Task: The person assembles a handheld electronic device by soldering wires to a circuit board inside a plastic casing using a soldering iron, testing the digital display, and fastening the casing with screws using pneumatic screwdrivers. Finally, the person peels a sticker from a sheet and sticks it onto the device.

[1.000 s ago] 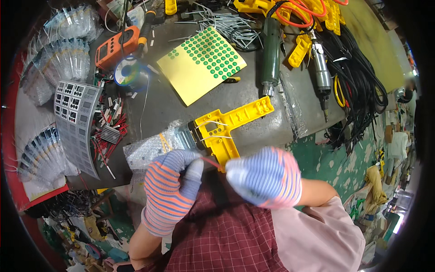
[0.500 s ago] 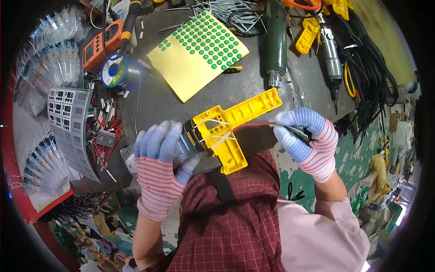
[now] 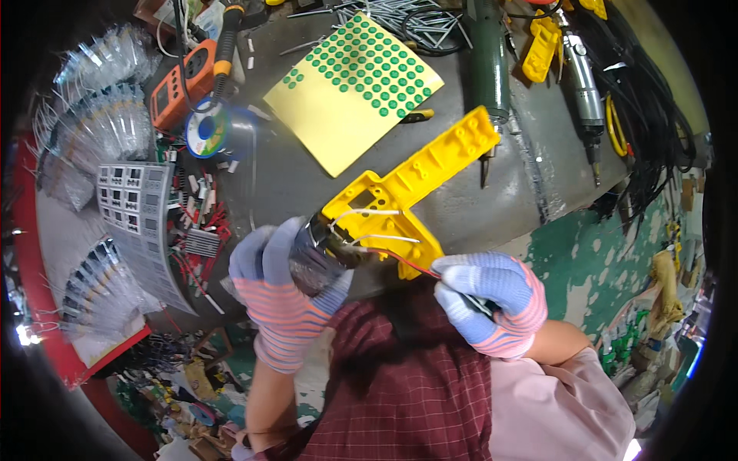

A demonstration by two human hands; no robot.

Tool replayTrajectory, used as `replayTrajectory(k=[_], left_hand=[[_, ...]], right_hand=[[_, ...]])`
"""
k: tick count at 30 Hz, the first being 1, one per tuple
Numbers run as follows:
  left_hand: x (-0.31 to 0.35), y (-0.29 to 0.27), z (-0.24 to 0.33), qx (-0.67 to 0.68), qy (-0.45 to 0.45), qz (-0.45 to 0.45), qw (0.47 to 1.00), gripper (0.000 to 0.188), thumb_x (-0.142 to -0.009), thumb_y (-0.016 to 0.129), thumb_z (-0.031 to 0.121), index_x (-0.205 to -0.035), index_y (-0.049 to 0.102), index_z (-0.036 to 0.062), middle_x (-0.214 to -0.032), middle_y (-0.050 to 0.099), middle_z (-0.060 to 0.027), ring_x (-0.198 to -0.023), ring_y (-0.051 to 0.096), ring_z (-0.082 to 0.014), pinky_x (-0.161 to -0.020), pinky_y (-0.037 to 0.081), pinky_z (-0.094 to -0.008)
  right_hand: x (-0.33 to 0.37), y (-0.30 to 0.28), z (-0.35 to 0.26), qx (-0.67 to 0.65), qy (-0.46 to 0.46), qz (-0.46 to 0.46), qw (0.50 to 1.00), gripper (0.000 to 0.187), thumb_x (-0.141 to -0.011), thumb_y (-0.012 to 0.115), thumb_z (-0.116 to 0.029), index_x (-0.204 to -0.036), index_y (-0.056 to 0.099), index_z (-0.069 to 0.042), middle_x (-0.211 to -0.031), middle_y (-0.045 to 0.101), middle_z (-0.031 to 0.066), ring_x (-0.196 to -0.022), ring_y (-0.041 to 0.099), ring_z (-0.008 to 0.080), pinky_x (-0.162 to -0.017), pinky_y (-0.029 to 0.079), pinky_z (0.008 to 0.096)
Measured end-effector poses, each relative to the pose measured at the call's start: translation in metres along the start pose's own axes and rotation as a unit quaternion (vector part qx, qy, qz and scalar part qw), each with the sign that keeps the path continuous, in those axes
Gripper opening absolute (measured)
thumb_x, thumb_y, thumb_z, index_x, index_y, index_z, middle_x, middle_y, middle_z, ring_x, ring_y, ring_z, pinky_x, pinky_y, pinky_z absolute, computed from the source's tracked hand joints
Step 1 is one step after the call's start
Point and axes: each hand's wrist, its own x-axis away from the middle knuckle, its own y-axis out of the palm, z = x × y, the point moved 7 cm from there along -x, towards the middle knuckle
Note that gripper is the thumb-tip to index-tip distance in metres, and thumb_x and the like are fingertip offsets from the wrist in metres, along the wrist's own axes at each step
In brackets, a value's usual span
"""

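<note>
In my left hand point(image 3: 284, 300) is a clear and dark, rounded part point(image 3: 314, 269), with the gloved fingers closed around its end. A yellow plastic housing half point(image 3: 438, 157) extends from that part, tilted, its ribbed inner side facing up. Two white wires point(image 3: 377, 212) lie across the housing's inside. My right hand point(image 3: 496, 303), gloved too, pinches a thin red wire point(image 3: 403, 261) that runs over from the rounded part. A small dark, flat piece point(image 3: 478, 304) shows partly between the right fingers; its kind is hidden.
A yellow sheet with green round stickers point(image 3: 330, 146) lies on the grey table, near loose screws point(image 3: 438, 31). Beyond stand a dark green power screwdriver point(image 3: 486, 69) and a silver one point(image 3: 580, 77). At left are a solder spool point(image 3: 207, 131), an orange meter point(image 3: 183, 88) and bagged parts point(image 3: 115, 123).
My right hand has moved down and left, closer to the housing. The yellow housing has tilted, its long arm now pointing more steeply up. The whole view has shifted slightly.
</note>
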Motion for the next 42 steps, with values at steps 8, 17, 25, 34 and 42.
replayTrajectory(k=[8,17,25,34,42], left_hand=[[0.038,-0.050,-0.007,0.043,-0.026,0.207,0.977,0.064,-0.079,0.082,0.039,-0.125,0.057,0.0019,-0.122,0.059,-0.0092,-0.115,0.053,-0.0284,-0.103,0.044,-0.0427],[0.039,-0.078,-0.006,-0.184,0.070,0.352,0.915,0.059,-0.086,0.079,0.034,-0.122,0.053,-0.0044,-0.111,0.056,-0.0172,-0.090,0.060,-0.0263,-0.076,0.054,-0.0360],[0.041,-0.074,-0.019,-0.189,0.083,0.354,0.912,0.063,-0.085,0.078,0.036,-0.124,0.050,-0.0046,-0.114,0.054,-0.0169,-0.093,0.059,-0.0271,-0.078,0.055,-0.0370],[0.042,-0.069,-0.023,-0.193,0.106,0.363,0.905,0.068,-0.085,0.078,0.039,-0.127,0.047,-0.0047,-0.117,0.052,-0.0167,-0.095,0.059,-0.0280,-0.079,0.055,-0.0382],[0.041,-0.076,-0.017,-0.218,0.114,0.371,0.896,0.072,-0.085,0.078,0.041,-0.129,0.045,-0.0049,-0.120,0.051,-0.0164,-0.097,0.059,-0.0287,-0.080,0.056,-0.0391]], right_hand=[[-0.008,0.031,-0.029,-0.133,-0.162,-0.186,0.960,0.025,-0.079,0.073,-0.009,-0.103,0.072,-0.003,-0.112,0.072,0.0170,-0.068,0.068,0.0231,-0.060,0.053,0.0330],[-0.009,0.044,-0.033,-0.316,-0.111,-0.326,0.884,0.045,-0.098,0.063,-0.015,-0.138,0.054,0.002,-0.138,0.057,0.0178,-0.128,0.055,0.0292,-0.110,0.043,0.0377],[-0.011,0.055,-0.039,-0.208,-0.193,-0.352,0.892,0.038,-0.094,0.062,-0.019,-0.127,0.060,-0.001,-0.127,0.062,0.0145,-0.104,0.061,0.0253,-0.087,0.047,0.0359],[-0.016,0.071,-0.049,-0.104,-0.305,-0.284,0.903,0.035,-0.088,0.060,-0.020,-0.118,0.067,-0.003,-0.116,0.067,0.0127,-0.076,0.065,0.0219,-0.060,0.050,0.0342],[-0.016,0.072,-0.062,-0.100,-0.367,-0.206,0.901,0.039,-0.083,0.062,-0.019,-0.117,0.068,-0.001,-0.117,0.067,0.0144,-0.071,0.064,0.0223,-0.055,0.049,0.0342]])
